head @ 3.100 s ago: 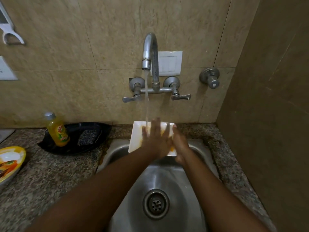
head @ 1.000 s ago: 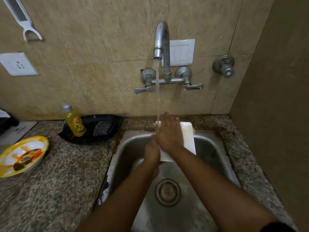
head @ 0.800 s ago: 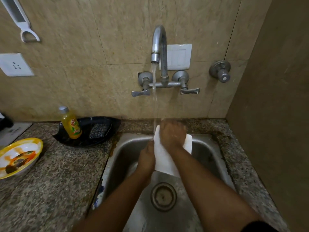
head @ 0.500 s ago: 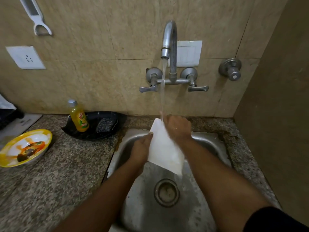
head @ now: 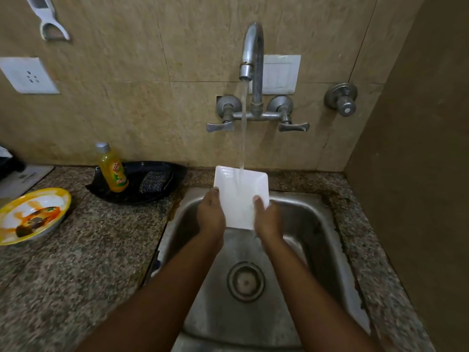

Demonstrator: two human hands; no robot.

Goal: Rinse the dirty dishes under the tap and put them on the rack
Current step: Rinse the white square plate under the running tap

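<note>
- Held over the sink (head: 319, 224), under the tap (head: 251, 62): one white square plate (head: 239, 191), water striking its upper middle.
- Left hand (head: 211, 217) gripped the plate's left edge, thumb on the rim; right hand (head: 266, 218) gripped the right edge likewise. Both grips closed on the plate, neither slack.
- Looked clean on the face shown; underside not visible.
- Judged risks from here:
  - Slipping of the wet plate out of the two edge grips, caused by water on smooth glaze; a drop into the steel sink could chip it.
  - Splashing onto the bench (head: 76, 270) and the wall socket (head: 28, 74), caused by tilting the plate too flat under the stream.
  - Dripping across the bench on the way to the rack, if carried off without draining.
  - No rack in view, so its side could not be told.
- Counted:
  - Two dishes in all: the plate, and one dirty yellow-rimmed dish (head: 30, 214) on the bench at the left, well apart from the sink.
  - One black tray (head: 157, 196) holding one soap bottle (head: 113, 168) and one scrubber (head: 154, 181).
  - One tap with two handles, one separate valve (head: 341, 99) to its right.
  - Two hands.
</note>
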